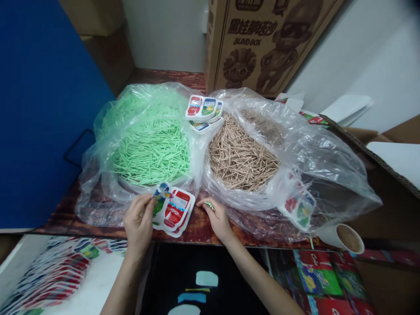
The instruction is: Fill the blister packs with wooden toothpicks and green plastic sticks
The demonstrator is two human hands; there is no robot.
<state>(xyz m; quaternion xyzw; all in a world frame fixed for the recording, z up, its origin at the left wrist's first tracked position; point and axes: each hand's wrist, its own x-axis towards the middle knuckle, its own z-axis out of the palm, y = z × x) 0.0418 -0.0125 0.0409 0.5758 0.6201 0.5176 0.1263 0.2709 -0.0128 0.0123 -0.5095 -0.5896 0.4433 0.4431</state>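
Note:
My left hand (pixel 138 221) pinches the left edge of printed cards (pixel 179 211), rounded, with red and green drink designs, at the table's front edge. To their right, my right hand (pixel 219 221) has its fingers curled round a small bunch of thin green sticks (pixel 209 204), whose ends show. Behind my left hand lies a heap of light green sticks (pixel 151 151) in a clear plastic bag. Behind my right hand is a heap of brown sticks (pixel 241 153) in another bag (pixel 321 144).
More printed cards (pixel 201 107) lie between the bags. A paper cup (pixel 349 238) leans at the right front edge. Cards in rows (pixel 62 271) fill a white box at lower left. Packs (pixel 318 275) lie lower right. A blue panel (pixel 39 109) and a carton (pixel 259 48) stand behind.

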